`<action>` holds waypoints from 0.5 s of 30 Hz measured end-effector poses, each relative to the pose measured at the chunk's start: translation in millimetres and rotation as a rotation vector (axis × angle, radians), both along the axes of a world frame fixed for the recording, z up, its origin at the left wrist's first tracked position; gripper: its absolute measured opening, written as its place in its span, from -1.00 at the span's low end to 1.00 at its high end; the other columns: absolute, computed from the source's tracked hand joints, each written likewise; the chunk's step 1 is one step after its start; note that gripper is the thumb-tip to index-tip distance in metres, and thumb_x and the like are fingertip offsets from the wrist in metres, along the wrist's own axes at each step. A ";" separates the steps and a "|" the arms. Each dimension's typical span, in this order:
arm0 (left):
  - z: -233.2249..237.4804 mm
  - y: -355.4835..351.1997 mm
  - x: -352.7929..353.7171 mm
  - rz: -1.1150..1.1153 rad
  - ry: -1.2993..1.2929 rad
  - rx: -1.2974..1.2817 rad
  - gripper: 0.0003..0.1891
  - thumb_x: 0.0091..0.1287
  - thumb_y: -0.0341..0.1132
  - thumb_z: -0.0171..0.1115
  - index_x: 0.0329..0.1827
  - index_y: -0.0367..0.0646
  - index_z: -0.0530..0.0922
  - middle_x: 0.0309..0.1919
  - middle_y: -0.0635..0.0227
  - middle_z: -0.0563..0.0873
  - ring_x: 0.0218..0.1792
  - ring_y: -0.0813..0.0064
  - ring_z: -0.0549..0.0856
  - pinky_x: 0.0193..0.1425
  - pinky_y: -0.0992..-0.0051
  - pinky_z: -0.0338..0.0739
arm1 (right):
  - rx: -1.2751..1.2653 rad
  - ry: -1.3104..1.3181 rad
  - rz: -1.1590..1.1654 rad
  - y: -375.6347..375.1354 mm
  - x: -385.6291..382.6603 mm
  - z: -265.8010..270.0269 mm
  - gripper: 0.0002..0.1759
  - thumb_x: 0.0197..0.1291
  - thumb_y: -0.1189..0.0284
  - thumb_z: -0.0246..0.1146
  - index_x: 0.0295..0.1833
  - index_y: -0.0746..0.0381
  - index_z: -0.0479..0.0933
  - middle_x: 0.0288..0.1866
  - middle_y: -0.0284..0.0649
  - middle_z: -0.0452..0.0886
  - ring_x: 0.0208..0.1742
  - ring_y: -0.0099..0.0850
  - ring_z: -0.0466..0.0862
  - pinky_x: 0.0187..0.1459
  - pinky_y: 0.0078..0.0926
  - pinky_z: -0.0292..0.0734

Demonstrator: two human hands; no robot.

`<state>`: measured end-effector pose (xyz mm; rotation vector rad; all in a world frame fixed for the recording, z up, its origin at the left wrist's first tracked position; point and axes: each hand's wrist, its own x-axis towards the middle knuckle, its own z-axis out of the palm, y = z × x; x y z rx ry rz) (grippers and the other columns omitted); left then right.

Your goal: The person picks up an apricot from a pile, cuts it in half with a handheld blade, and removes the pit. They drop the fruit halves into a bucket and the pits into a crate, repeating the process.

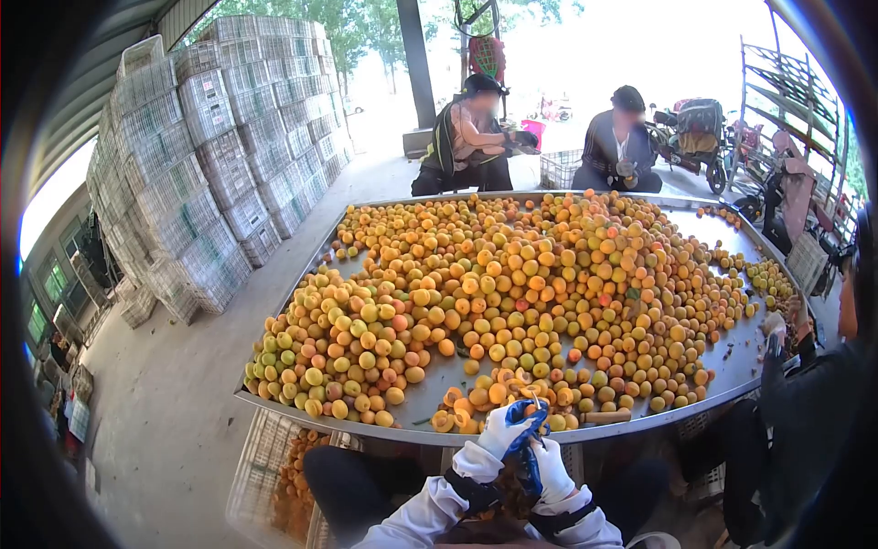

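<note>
My left hand (508, 429), in a white glove with blue fingers, is closed just over the table's near edge. My right hand (549, 468), gloved the same way, is closed right beside and below it, the two nearly touching. A small orange and pale bit shows at the left fingertips, but what either hand grips is too small and hidden to name. Cut-open apricots (443, 421) lie by my left hand at the edge. A heap of whole apricots (512, 274) spreads over the metal table (439, 372). To the right of my hands rests a tan stick-like piece (605, 416).
Below the table at left stands a crate (251, 467) holding orange fruit pieces. Tall stacks of crates (210, 156) rise at left. Two people (471, 142) sit across the table; another person (805, 403) works at right. Motorbikes (700, 137) are parked behind.
</note>
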<state>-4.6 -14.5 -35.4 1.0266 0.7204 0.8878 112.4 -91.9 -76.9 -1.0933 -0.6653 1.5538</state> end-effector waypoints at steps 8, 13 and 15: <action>13.5 -9.0 -5.1 -0.139 -0.180 -0.013 -0.59 0.56 -0.25 0.24 0.29 -0.40 0.57 -0.03 0.24 0.74 -0.07 0.42 0.75 0.10 0.48 0.65 | 0.045 0.167 -0.053 -6.2 -6.9 8.5 -0.78 0.57 0.34 0.11 0.02 0.22 0.59 -0.19 -0.38 0.67 -0.33 -0.55 0.66 -0.40 -0.57 0.54; 14.2 -8.0 -4.1 0.031 -0.140 0.130 -0.55 0.55 -0.19 0.27 0.36 -0.29 0.52 -0.02 0.31 0.73 -0.05 0.52 0.73 0.05 0.54 0.61 | 0.296 -0.345 -0.354 -8.1 -0.7 15.6 -0.65 0.58 0.23 0.15 -0.24 0.25 0.57 -0.52 -0.44 0.55 -0.57 -0.66 0.52 -0.54 -0.65 0.35; 6.2 -4.9 -6.8 0.046 0.010 0.230 -0.58 0.55 -0.20 0.27 0.33 -0.26 0.54 -0.04 0.35 0.73 -0.08 0.56 0.72 0.01 0.55 0.61 | 0.196 -0.130 -0.376 -9.3 9.2 26.7 -0.76 0.55 0.35 0.18 -0.16 0.28 0.59 -0.49 -0.52 0.49 -0.53 -0.73 0.39 -0.50 -0.65 0.25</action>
